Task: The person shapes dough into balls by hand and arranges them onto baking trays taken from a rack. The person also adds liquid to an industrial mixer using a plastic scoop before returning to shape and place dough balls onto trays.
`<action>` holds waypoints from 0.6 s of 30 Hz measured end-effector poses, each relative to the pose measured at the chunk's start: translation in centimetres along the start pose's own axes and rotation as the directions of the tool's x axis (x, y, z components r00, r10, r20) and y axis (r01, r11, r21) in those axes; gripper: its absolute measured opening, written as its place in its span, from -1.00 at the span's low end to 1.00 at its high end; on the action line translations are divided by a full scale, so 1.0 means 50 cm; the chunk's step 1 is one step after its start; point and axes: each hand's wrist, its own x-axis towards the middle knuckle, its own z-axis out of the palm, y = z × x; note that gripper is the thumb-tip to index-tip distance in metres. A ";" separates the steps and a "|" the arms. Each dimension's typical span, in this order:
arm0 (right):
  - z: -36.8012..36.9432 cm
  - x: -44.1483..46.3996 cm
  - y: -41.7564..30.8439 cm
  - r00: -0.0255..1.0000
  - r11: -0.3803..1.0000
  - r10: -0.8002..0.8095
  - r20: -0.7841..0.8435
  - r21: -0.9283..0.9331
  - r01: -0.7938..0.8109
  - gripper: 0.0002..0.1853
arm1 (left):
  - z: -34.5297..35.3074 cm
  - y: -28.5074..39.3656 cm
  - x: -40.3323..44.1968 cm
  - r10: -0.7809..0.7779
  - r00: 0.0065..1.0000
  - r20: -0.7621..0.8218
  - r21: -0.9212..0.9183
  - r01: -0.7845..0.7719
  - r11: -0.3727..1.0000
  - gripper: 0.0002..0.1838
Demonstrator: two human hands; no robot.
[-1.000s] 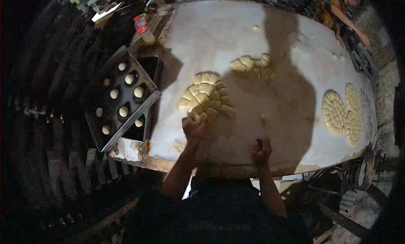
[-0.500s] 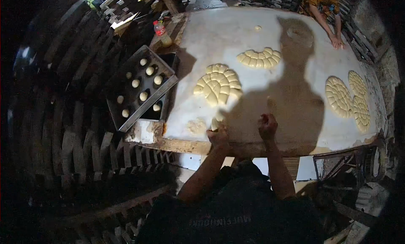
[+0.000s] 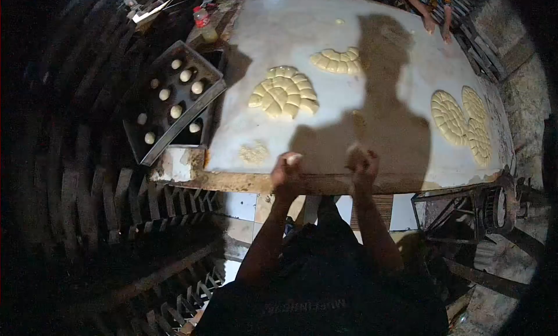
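My left hand [image 3: 286, 172] is closed around a small pale piece of dough [image 3: 294, 159] over the table's near edge. To its right, my right hand [image 3: 364, 169] has curled, partly raised fingers; shadow and blur hide what it may hold. A scored mass of dough pieces [image 3: 283, 92] lies beyond my left hand. Behind it rests a smaller curved group of dough pieces [image 3: 337, 61]. A crumbly patch of flour or dough [image 3: 253, 153] is left of my left hand.
Metal trays [image 3: 185, 126] with several dough balls stand at the table's left. A bottle [image 3: 203, 23] is behind them. Scored dough slabs [image 3: 449, 117] lie on the right. Another person's hands [image 3: 437, 29] are at the far right edge of the table [image 3: 290, 22].
My left hand has drawn back from the scored dough with a small piece in it. My right hand has moved only slightly. The camera view has shifted.
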 end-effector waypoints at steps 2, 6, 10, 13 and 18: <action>-0.067 0.075 -0.031 0.985 0.999 -0.015 -0.172 0.032 0.021 -0.53 | 0.014 -0.072 0.017 -0.259 0.960 -0.107 0.043 0.264 0.963 -0.71; -0.257 0.178 0.046 0.944 0.945 -0.325 -0.046 -0.043 0.324 -0.58 | 0.025 -0.158 0.011 0.341 0.822 0.456 0.653 -0.569 0.499 -0.72; -0.324 0.283 0.017 0.812 0.078 -0.024 0.583 -0.809 0.583 -0.62 | 0.024 -0.045 0.142 0.114 0.704 0.701 0.560 -0.643 0.522 -0.63; -0.251 0.298 0.017 0.826 0.181 0.092 0.556 -0.825 0.535 -0.60 | 0.174 0.043 0.196 0.045 0.930 0.364 0.734 -0.317 0.601 -0.66; -0.184 0.204 0.080 0.648 0.302 0.220 0.729 -0.683 0.665 -0.62 | 0.269 -0.127 0.073 0.142 0.862 0.486 0.638 -0.461 0.617 -0.73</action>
